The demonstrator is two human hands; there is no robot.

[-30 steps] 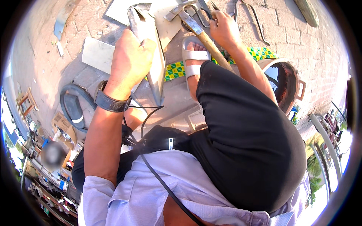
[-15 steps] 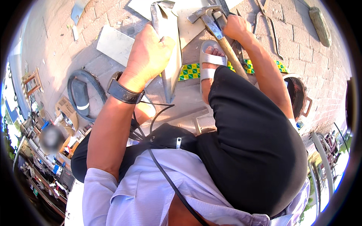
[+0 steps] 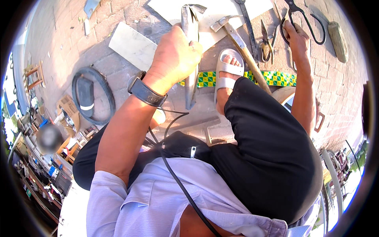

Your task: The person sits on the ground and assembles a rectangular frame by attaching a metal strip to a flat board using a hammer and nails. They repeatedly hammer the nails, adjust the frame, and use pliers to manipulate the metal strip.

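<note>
Black rubber ring, brown cardboard box and wooden stool, left on the paving.

No words, numbers or signs can be read here. On the cardboard box, far to the lower left of the left grip, the dark marks are too small for reading. The checkered strip, below the right grip, shows a pattern of green and yellow squares.

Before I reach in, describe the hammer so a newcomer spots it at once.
Follow the right black trouser leg up to the pale sandal. Just right of that, the hammer slants, metal head uppermost in the picture. Its wooden handle sets it apart from the black looped tool in the right hand.
</note>
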